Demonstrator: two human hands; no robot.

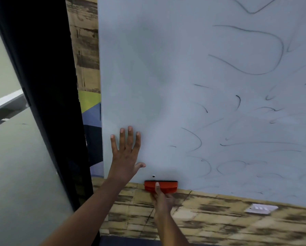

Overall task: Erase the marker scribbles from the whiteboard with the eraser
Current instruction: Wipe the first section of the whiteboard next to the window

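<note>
The eraser (160,186) sits right at the bottom edge of the whiteboard (148,68), red body outward and its dark felt face pressed flat to the surface, which looks like the low end of a stroke. The right hand (162,198) is clamped on it from below, one finger laid over the red back and the rest wrapped under, so the push goes straight into the board rather than tipping the pad off it.

Just above and to the left of the eraser, the left hand (126,153) is spread wide, fingers apart and palm flat on the whiteboard, holding nothing; I would say it is there to steady the board, or the person, against the rubbing.

The board around and above the eraser reads clean and pale. To the right of the eraser the marker scribbles (246,50) begin: big loops high up, thinner curls and streaks lower down, some faint as though half wiped. So the job seems partly done, with the right side left.

A small dot (153,176) sits just above the eraser; whether mark or fixing I cannot tell. Below the eraser runs a patterned wall (210,221), with a white switch plate (261,208) well off to the right
</note>
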